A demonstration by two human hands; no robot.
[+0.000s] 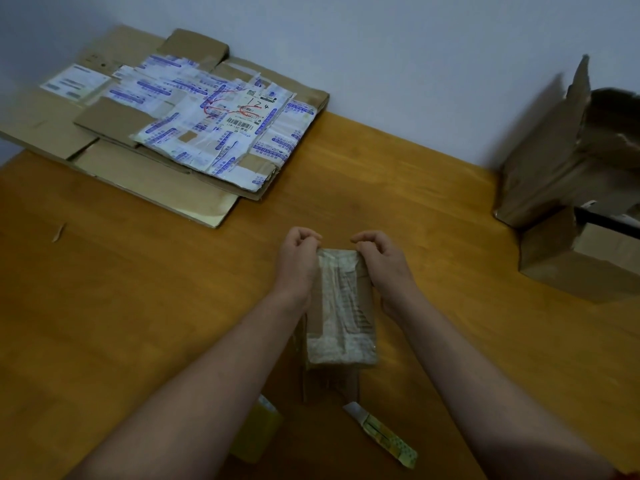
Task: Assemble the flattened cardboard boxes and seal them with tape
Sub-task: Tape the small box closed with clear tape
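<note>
Your left hand (298,261) and right hand (379,259) curl their fingers and pinch the far corners of the small taped box (344,313), which sits between your wrists. Flattened boxes (166,126) lie well beyond your left fingers. An open box (568,181) stands well off to the right of your right fingers.

The wooden table (138,306) bears a small taped box (343,306) directly under the fingers (306,235). Flattened cardboard boxes (166,133) lie far beyond them to the left, open boxes (561,202) well to the right, and a yellow-green carton (384,434) nearer the person.
</note>
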